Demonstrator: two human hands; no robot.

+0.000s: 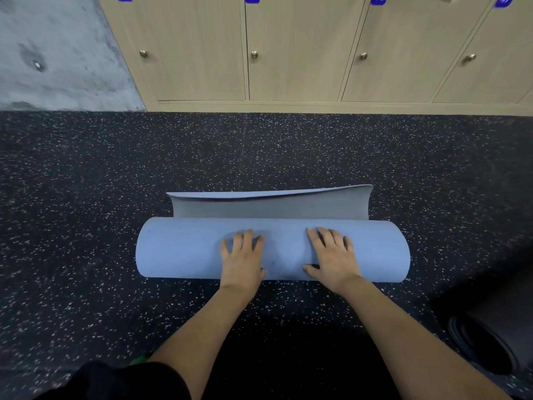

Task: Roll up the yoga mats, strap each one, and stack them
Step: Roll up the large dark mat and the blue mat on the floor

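At centre frame, a blue yoga mat [187, 249], nearly rolled, lies on speckled black floor [86, 183]. The left hand [242, 256] and right hand [331, 255] press flat on the roll, fingers spread.

Light blue yoga mat [184, 249] is almost fully rolled, lying crosswise on the floor [86, 197], just a short flap left at the far side, edge curling up.
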